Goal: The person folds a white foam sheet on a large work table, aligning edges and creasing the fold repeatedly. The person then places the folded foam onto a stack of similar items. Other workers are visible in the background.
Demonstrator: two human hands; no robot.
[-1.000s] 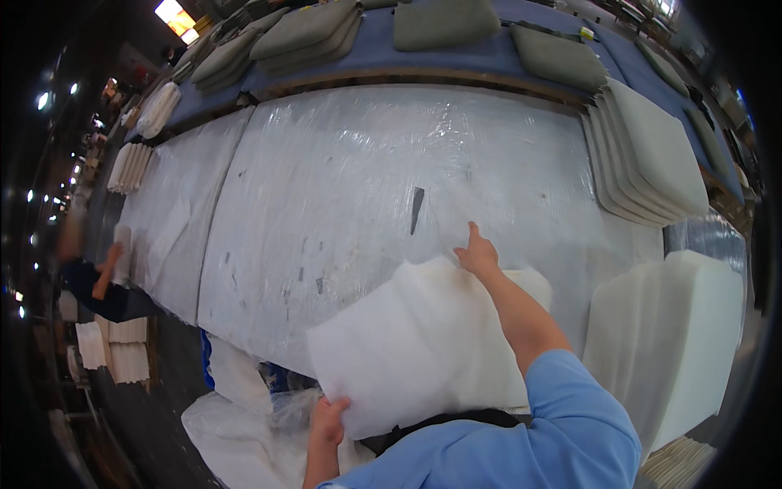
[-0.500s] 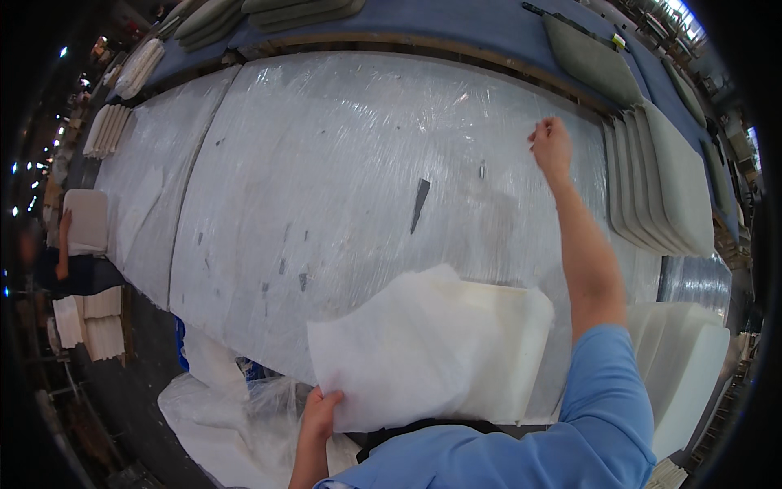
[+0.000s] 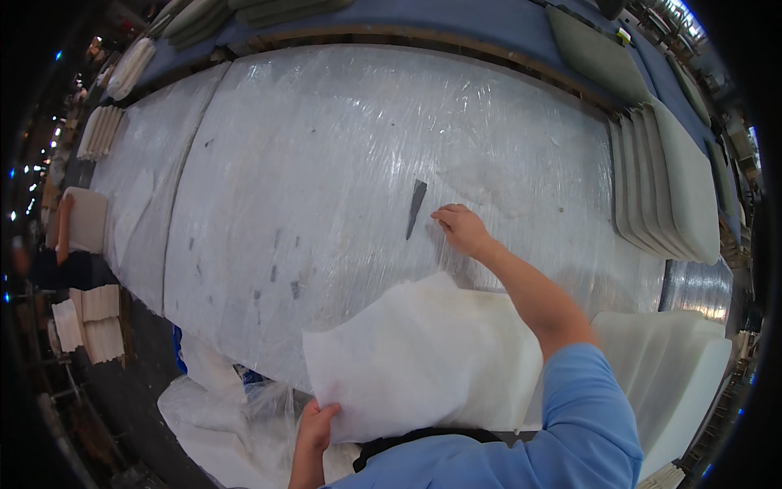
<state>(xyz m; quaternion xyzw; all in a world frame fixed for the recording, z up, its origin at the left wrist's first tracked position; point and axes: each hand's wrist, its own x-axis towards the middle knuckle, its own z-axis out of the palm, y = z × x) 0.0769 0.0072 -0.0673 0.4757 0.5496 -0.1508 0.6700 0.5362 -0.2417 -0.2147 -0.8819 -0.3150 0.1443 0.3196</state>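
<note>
My left hand (image 3: 316,425) is closed on the near left edge of a thin white wadding sheet (image 3: 383,350), thumb on top. The sheet drapes over a cream foam pad (image 3: 515,346) that lies in front of me. Out over the table, my right hand (image 3: 462,228) has its fingertips pinched together; what they hold, if anything, is too small to make out. Just left of those fingertips, a narrow dark grey tear (image 3: 416,210) or strip marks the film-wrapped table top (image 3: 326,187).
Grey cushions (image 3: 664,179) stand in a row at the right, and white foam pads (image 3: 660,367) lean nearer me. Beyond the table runs a blue worktop (image 3: 456,23) with more cushions. Plastic-wrapped white material (image 3: 216,416) lies lower left. A person (image 3: 69,265) handles a cushion far left.
My right hand has come back from the far right toward the middle, near the dark strip, fingers still pinched. My left hand keeps its hold on the wadding sheet.
</note>
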